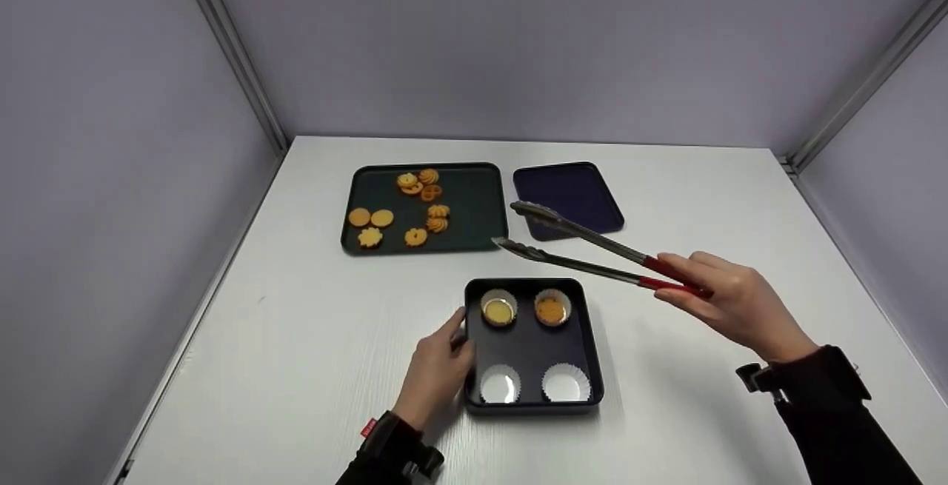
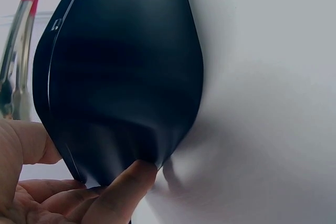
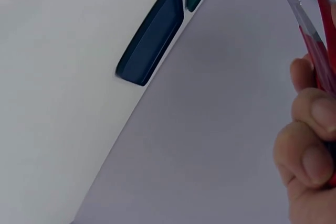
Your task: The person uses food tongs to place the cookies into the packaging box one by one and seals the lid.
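Observation:
A square black baking pan [image 1: 532, 352] stands on the table with paper baking cups in its corners. The back left cup [image 1: 500, 298] holds a pale round cookie [image 1: 498, 312]; the back right one has a browner cookie [image 1: 550, 311]. White paper alone shows in the front left cup [image 1: 501, 384] and front right cup [image 1: 566, 383]. My left hand [image 1: 435, 370] holds the pan at its left side, fingers against the wall. My right hand [image 1: 740, 307] grips red-handled metal tongs [image 1: 592, 237]. Their arms are spread with nothing between the tips, raised behind the pan.
A dark green tray [image 1: 474, 203] at the back left bears several cookies [image 1: 429, 192] in small groups. Beside it on the right lies a dark blue tray [image 1: 566, 192]. Grey partition walls [image 1: 489, 48] enclose the white table [image 1: 296, 322] at the back and sides.

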`<state>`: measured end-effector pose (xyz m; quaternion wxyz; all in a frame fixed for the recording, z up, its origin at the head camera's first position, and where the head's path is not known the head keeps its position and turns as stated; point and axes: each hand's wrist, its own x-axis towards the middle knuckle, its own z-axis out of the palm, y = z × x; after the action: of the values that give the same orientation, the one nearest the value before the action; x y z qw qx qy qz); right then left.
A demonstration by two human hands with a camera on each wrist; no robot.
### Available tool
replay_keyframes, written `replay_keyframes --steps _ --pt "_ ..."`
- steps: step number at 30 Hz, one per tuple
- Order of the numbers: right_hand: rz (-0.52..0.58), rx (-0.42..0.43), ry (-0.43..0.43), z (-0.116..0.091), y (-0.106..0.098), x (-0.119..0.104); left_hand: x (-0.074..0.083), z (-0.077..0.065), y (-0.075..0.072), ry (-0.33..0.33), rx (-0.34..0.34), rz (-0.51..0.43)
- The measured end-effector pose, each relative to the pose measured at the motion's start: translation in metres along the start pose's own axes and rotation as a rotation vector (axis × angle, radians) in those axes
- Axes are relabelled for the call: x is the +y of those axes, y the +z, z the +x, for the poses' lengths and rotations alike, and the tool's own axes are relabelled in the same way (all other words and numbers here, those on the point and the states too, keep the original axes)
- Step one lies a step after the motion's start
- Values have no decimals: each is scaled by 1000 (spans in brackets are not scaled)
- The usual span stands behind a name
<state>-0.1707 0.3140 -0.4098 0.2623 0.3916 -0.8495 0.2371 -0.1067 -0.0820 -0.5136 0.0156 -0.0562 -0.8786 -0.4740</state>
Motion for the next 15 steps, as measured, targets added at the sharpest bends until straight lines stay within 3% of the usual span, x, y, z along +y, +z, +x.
replay_keyframes --steps 15 --pt "-37 1 81 32 25 -2 0 0 1 -38 -12 -19"
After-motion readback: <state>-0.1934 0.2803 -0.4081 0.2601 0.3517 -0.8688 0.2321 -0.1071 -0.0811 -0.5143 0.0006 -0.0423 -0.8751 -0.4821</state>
